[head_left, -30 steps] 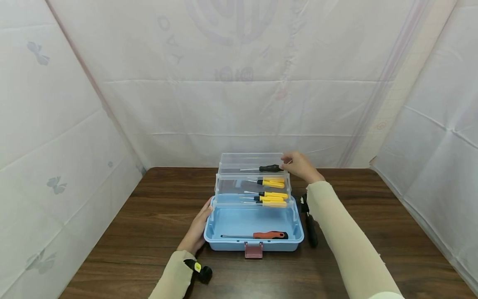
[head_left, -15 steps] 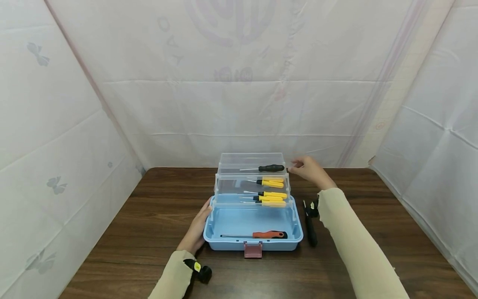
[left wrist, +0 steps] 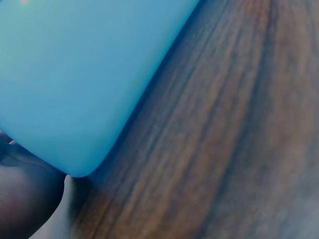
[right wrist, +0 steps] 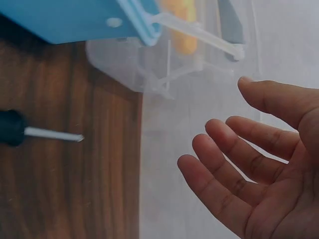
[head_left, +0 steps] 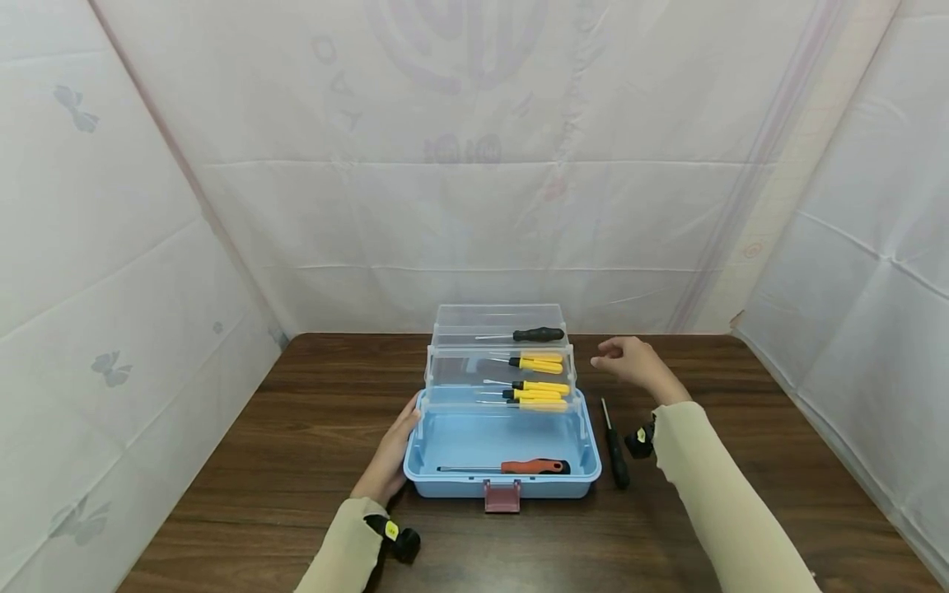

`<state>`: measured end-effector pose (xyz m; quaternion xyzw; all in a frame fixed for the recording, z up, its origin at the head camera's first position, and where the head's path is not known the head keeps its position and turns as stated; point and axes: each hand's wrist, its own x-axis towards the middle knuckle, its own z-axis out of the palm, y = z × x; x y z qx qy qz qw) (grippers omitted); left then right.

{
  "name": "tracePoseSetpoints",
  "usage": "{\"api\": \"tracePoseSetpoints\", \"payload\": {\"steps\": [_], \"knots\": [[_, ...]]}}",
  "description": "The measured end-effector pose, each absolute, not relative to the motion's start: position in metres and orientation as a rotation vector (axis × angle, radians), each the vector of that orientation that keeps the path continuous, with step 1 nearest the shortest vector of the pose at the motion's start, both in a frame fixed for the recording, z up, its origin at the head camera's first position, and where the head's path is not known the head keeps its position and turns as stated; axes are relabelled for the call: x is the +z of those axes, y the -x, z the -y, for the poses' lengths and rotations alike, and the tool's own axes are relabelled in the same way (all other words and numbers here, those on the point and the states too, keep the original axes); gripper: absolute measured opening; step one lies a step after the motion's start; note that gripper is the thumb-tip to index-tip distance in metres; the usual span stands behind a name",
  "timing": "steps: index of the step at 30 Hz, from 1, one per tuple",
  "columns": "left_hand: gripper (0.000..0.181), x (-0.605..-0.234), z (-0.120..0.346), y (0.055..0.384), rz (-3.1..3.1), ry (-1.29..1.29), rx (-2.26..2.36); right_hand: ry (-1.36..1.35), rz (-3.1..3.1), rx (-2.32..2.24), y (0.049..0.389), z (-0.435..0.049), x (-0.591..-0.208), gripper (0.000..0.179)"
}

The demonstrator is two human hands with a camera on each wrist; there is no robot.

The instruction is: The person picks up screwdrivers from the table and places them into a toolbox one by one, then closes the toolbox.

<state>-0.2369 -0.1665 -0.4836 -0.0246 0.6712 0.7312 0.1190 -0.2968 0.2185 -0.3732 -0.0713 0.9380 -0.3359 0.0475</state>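
A blue toolbox (head_left: 474, 487) stands with its lid and clear trays raised. My left hand (head_left: 390, 453) rests against its left wall, fingers reaching along the side; some fingertips are hidden. In the left wrist view, part of that hand (left wrist: 27, 199) shows by the box's corner. My right hand (head_left: 635, 364) hovers right of the trays holding nothing, its fingers spread and slightly bent in the right wrist view. A black-handled screwdriver (head_left: 538, 334) lies in the top tray. Below it, yellow-handled screwdrivers (head_left: 543, 387) lie in the lower clear tray (head_left: 452, 362). An orange-and-black screwdriver (head_left: 532, 467) lies in the box bottom.
Another black-handled screwdriver (head_left: 617, 457) lies on the dark wooden table (head_left: 296, 461), just right of the box. A reddish latch (head_left: 502, 497) hangs at the box's front. White sheeting (head_left: 474, 231) rises behind the table and at both sides.
My right hand has left the black screwdriver in the top tray and moved right and toward me, uncovering the screwdriver on the table. The left hand has stayed in place.
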Motion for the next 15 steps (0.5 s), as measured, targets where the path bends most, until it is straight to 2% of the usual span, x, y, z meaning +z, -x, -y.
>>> {"api": "tracePoseSetpoints", "payload": {"steps": [15], "knots": [[0.054, -0.485, 0.167, 0.237, -1.948, 0.063, 2.151, 0.116, -2.757, -1.031, 0.272, -0.228, -0.404, 0.053]]}}
